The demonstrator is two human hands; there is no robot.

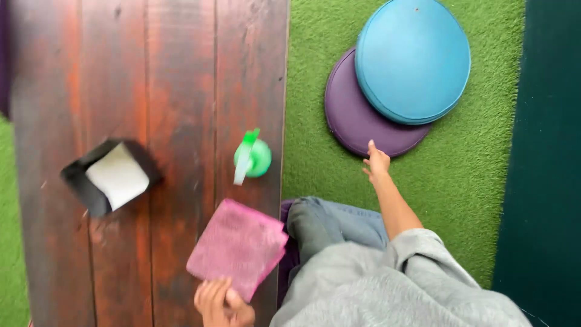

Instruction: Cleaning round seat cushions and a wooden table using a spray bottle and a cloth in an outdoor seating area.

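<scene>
Dark wooden table beside green artificial turf

Lower centre, our left hand [221,303] pinches a pink cloth [238,247] on the table [151,72] (worn red planks); our right hand [377,163], fingers loosely spread, touches the purple cushion [354,118] on turf [466,169].

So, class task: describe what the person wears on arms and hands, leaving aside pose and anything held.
Both hands are bare: no gloves, rings or watch visible. The right hand shows a bare forearm, with a loose grey sleeve pushed up toward the elbow. The left hand is cut off at the frame edge.
</scene>
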